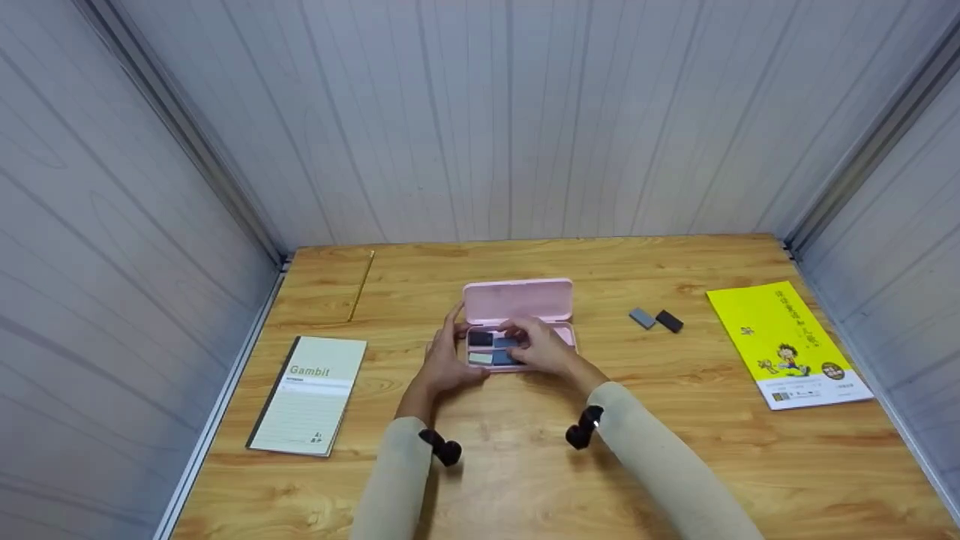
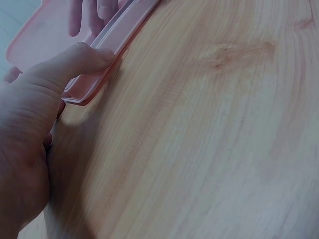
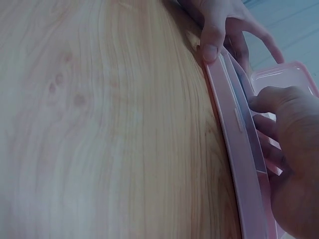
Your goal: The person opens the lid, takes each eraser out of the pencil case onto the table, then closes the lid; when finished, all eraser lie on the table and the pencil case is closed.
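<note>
A pink case (image 1: 517, 300) lies open on the wooden table (image 1: 525, 465), its lid standing up at the back. Its tray holds a dark block (image 1: 480, 339), a pale green block (image 1: 480, 358) and a blue-grey block (image 1: 504, 357). My left hand (image 1: 448, 360) grips the case's left end, thumb (image 2: 75, 62) on the front rim (image 2: 114, 40) and fingers behind the lid. My right hand (image 1: 536, 346) reaches into the tray with curled fingers pinching the blue-grey block. In the right wrist view the right hand (image 3: 289, 129) curls over the case rim (image 3: 239, 149); the tray's right part is hidden.
A "Gambit" notebook (image 1: 309, 394) lies at the left, with a thin yellow stick (image 1: 361, 285) behind it. A grey eraser (image 1: 642, 318) and a black eraser (image 1: 669, 321) sit right of the case. A yellow booklet (image 1: 787, 345) lies far right. Panel walls enclose three sides.
</note>
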`<state>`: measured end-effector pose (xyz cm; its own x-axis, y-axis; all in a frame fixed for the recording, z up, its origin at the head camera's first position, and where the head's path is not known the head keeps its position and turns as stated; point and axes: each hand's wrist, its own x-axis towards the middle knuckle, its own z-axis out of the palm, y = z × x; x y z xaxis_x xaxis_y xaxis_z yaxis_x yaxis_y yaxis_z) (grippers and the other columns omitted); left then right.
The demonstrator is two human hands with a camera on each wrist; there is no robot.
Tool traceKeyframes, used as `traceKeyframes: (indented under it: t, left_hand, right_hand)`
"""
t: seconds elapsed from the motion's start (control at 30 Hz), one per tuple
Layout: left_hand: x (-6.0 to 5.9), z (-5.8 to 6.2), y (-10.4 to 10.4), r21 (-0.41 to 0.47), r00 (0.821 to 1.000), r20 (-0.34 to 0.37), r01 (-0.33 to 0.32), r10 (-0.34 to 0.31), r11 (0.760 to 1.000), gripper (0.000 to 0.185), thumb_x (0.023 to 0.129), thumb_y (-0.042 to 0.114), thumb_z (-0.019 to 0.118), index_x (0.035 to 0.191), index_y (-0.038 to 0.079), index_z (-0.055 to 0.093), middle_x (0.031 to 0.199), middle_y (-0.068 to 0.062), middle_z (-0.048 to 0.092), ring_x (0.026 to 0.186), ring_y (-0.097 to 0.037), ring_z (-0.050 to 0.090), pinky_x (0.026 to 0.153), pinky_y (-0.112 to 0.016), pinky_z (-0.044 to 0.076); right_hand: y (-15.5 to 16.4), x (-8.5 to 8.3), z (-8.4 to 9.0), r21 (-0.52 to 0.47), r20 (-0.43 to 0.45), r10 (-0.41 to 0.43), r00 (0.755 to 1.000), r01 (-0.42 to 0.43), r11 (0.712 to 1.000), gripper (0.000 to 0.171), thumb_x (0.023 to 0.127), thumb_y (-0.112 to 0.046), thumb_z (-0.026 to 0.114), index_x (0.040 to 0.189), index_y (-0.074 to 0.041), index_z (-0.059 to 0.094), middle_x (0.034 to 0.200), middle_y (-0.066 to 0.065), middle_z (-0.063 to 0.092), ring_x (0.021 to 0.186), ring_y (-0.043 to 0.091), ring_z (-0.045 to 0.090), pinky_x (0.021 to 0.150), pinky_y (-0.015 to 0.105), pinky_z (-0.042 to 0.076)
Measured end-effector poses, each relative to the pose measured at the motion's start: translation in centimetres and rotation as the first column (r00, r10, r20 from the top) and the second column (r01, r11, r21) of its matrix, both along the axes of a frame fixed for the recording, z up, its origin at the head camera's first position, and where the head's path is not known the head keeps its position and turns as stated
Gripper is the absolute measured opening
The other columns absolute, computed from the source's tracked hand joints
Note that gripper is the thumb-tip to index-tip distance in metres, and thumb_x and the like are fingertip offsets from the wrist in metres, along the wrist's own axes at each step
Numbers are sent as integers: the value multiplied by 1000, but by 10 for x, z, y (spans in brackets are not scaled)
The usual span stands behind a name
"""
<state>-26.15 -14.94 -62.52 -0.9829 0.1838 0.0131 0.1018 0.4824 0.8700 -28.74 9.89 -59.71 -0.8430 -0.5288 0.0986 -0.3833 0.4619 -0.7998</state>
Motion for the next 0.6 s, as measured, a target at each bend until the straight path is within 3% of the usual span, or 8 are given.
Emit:
traceKeyframes:
  t: [0.13,0.3,0.43,0.6]
  left_hand:
    - [-1,-1,0,6,1000,-6,3,-3,1000,142,69,20,105,180,29,18,154,-11,69,147,-33,52,126,-60,27]
    - [0,1,0,6,1000,-8,0,0,1000,142,69,20,105,180,29,18,154,-10,70,147,-34,52,126,-61,27]
    - [1,1,1,1,1000,-7,0,0,1000,142,69,20,105,180,29,18,153,-11,70,146,-34,52,125,-60,27]
    - [1,2,1,-3,1000,-6,0,0,1000,142,69,21,105,180,29,17,153,-12,69,145,-33,52,126,-60,27]
  right_hand:
    - [0,-2,-3,-7,-7,7,1000,-7,1000,44,95,0,75,139,4,71,127,28,76,119,42,74,109,56,59]
    - [2,-11,-24,6,-55,9,998,-9,1000,44,94,-7,77,138,-6,73,121,19,74,111,29,73,100,44,60]
    - [1,-18,-39,33,-78,-6,997,9,999,48,92,-10,79,140,-12,75,120,16,68,108,26,68,98,43,58]
    - [-1,-17,-39,66,-68,-27,997,31,997,51,91,-9,78,141,-19,78,124,15,63,111,26,64,102,43,54]
